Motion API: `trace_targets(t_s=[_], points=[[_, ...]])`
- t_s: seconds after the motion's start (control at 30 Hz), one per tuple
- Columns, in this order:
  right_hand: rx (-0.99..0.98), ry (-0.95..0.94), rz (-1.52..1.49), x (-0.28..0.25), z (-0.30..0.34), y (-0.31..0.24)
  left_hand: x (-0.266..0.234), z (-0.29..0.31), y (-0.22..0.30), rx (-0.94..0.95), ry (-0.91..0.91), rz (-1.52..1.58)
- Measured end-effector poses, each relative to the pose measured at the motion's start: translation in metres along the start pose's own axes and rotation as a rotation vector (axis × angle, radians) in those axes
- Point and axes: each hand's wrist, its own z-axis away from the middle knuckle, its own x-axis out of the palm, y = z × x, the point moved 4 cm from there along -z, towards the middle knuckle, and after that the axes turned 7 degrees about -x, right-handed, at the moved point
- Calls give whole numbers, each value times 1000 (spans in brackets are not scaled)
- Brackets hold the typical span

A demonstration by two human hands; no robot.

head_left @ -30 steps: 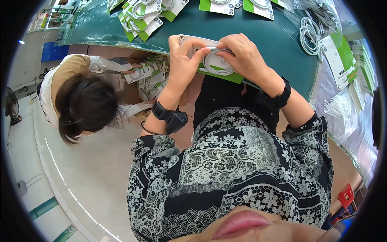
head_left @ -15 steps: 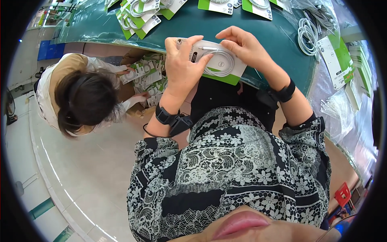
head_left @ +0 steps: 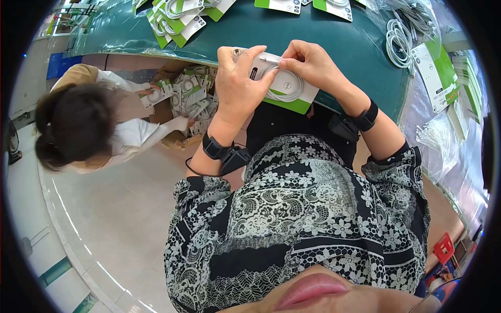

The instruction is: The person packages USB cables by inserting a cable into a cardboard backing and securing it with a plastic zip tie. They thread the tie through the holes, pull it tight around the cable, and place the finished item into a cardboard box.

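My left hand (head_left: 241, 79) grips the left side of a white and green packaging card (head_left: 298, 106) at the table's front edge. On the card lies a coiled white charging cable (head_left: 300, 89), its plug end pointing up and left. The fingers of my right hand (head_left: 312, 63) are closed on the cable just behind that plug, at the card's upper edge. What the fingertips cover there is partly hidden.
Several carded cables (head_left: 180, 21) lie along the far side of the green table (head_left: 229, 34). Loose cable coils (head_left: 399, 44), a stack of cards (head_left: 467, 78) and white ties (head_left: 438, 148) are on the right. To my left a co-worker (head_left: 78, 122) handles carded cables in a carton (head_left: 182, 99).
My right hand has moved left and slightly down, and its fingers have closed on the cable by the plug. The co-worker has shifted left.
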Motion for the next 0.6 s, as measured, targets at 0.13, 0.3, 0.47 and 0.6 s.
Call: trace_targets(t_s=[0.13, 0.3, 0.47, 0.6], points=[[-4, -72, -121, -2, -5, 8, 3, -1, -5, -35, -27, 24], [18, -103, -42, -6, -5, 8, 3, -6, -9, -46, -50, 57], [-37, -93, -10, -6, -5, 4, 0, -20, -10, 112, -27, 26], [-5, 45, -246, -17, -9, 9, -20, -33, -38, 14, 112, 439]])
